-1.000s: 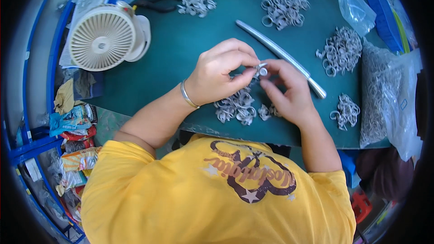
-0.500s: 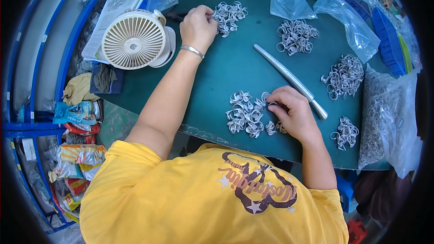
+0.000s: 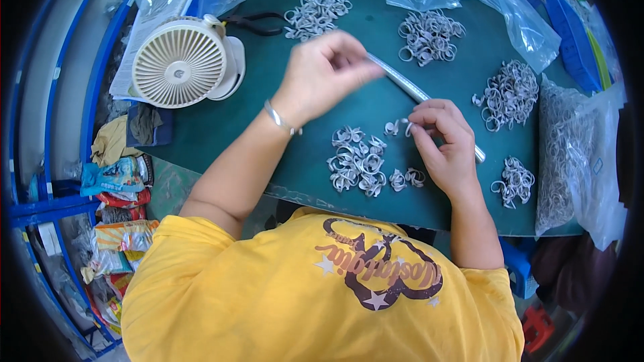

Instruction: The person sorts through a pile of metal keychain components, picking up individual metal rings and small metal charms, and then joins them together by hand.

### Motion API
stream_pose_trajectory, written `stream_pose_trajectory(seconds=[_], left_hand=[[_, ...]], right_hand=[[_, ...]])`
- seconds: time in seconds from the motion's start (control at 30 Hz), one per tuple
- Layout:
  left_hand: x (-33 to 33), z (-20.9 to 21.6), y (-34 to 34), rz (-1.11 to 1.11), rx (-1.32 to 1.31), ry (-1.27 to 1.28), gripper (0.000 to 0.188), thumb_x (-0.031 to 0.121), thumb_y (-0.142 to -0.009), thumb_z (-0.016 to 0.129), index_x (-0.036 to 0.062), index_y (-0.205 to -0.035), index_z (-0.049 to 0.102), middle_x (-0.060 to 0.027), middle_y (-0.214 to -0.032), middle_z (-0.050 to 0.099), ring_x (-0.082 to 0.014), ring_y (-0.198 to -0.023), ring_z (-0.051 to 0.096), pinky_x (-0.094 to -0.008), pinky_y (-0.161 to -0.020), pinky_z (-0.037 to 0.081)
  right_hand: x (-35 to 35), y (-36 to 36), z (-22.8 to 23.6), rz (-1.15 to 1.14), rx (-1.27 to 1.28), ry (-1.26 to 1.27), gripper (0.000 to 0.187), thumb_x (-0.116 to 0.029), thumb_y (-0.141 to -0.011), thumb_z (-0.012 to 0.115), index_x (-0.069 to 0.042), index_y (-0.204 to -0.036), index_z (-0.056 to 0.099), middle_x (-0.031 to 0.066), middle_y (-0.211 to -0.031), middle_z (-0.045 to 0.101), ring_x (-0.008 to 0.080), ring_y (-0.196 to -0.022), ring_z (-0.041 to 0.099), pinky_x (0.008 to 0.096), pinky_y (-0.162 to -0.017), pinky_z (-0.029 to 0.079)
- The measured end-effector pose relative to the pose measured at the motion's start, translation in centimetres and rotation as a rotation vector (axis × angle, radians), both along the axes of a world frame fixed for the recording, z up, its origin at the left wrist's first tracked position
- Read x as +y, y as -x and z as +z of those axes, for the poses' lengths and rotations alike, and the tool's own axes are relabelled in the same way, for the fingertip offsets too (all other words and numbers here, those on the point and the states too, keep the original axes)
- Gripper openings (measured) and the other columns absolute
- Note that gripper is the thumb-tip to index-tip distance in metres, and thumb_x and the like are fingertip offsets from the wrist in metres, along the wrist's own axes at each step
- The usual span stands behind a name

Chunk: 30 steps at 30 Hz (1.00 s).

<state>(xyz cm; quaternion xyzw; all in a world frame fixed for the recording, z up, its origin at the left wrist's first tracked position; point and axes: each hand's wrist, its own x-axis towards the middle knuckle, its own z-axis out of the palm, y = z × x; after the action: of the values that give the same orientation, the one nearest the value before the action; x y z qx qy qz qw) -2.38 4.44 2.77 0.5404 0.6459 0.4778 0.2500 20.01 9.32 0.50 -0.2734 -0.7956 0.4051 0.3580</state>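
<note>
My left hand, a metal bangle at its wrist, is over the table at the thin end of a silver ring mandrel. Motion smears its fingers, so I cannot tell whether it touches the mandrel. A small grey metal ring is pinched between the thumb and fingers of my right hand. Beside that ring, a loose ring lies on the table. A pile of rings sits left of my right hand, with a few separate rings near it.
More ring piles lie at the back, back right, right and near right. A bulging clear bag of rings stands at the right edge. Black-handled pliers lie beside a white fan.
My left hand has left the back ring pile and moved right and nearer, to the mandrel's thin end. My right hand has lifted slightly away from the near pile. The view has shifted a little.
</note>
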Motion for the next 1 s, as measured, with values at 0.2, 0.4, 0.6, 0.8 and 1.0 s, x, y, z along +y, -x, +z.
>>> stream_pose_trajectory(seconds=[0.2, 0.4, 0.6, 0.8, 1.0], left_hand=[[-2.0, -1.4, -4.0, -0.319, -0.14, 0.07, 0.022, 0.007, -0.071, 0.082, 0.0002, -0.087, 0.068, -0.0058, -0.083, 0.067, -0.0089, -0.072, 0.062, -0.0226, -0.065, 0.051], [-2.2, -2.1, -4.4, -0.319, -0.035, -0.178, 0.022, 0.0, -0.074, 0.077, -0.0003, -0.093, 0.066, -0.0088, -0.088, 0.068, -0.0134, -0.077, 0.067, -0.0246, -0.068, 0.054], [-2.4, -2.4, -4.6, -0.279, -0.063, -0.254, 0.032, -0.002, -0.074, 0.074, -0.0007, -0.103, 0.062, -0.0115, -0.096, 0.067, -0.0169, -0.082, 0.069, -0.026, -0.072, 0.056], [-2.5, -2.4, -4.5, -0.234, -0.111, -0.155, 0.031, 0.0, -0.074, 0.076, -0.0014, -0.102, 0.063, -0.0085, -0.087, 0.067, -0.0143, -0.077, 0.066, -0.0236, -0.069, 0.054], [-2.4, -2.4, -4.1, -0.251, -0.04, -0.102, 0.011, 0.002, -0.075, 0.076, -0.0007, -0.084, 0.069, -0.0083, -0.082, 0.066, -0.0127, -0.069, 0.062, -0.0218, -0.061, 0.049]], right_hand=[[-0.1, 0.4, -0.5, 0.068, 0.124, -0.077, 0.017, 0.008, -0.075, 0.066, 0.0, -0.089, 0.062, 0.0101, -0.091, 0.062, 0.0172, -0.074, 0.061, 0.0255, -0.062, 0.05], [-0.3, 0.1, -1.0, 0.015, 0.159, 0.227, 0.025, 0.004, -0.077, 0.069, 0.0, -0.1, 0.061, 0.0073, -0.091, 0.065, 0.0116, -0.079, 0.063, 0.023, -0.064, 0.051], [-0.1, -0.1, -0.4, 0.041, 0.123, 0.325, 0.021, 0.004, -0.078, 0.068, 0.001, -0.098, 0.065, 0.007, -0.09, 0.065, 0.0108, -0.08, 0.063, 0.0222, -0.065, 0.051], [0.0, 0.0, -0.4, 0.086, 0.178, 0.336, 0.011, 0.006, -0.079, 0.067, 0.002, -0.089, 0.068, 0.0083, -0.092, 0.065, 0.0127, -0.083, 0.064, 0.0225, -0.071, 0.053], [0.1, -0.1, -0.4, 0.103, 0.214, 0.453, 0.01, 0.006, -0.079, 0.067, 0.003, -0.088, 0.068, 0.0093, -0.095, 0.064, 0.013, -0.085, 0.064, 0.0228, -0.073, 0.054]])
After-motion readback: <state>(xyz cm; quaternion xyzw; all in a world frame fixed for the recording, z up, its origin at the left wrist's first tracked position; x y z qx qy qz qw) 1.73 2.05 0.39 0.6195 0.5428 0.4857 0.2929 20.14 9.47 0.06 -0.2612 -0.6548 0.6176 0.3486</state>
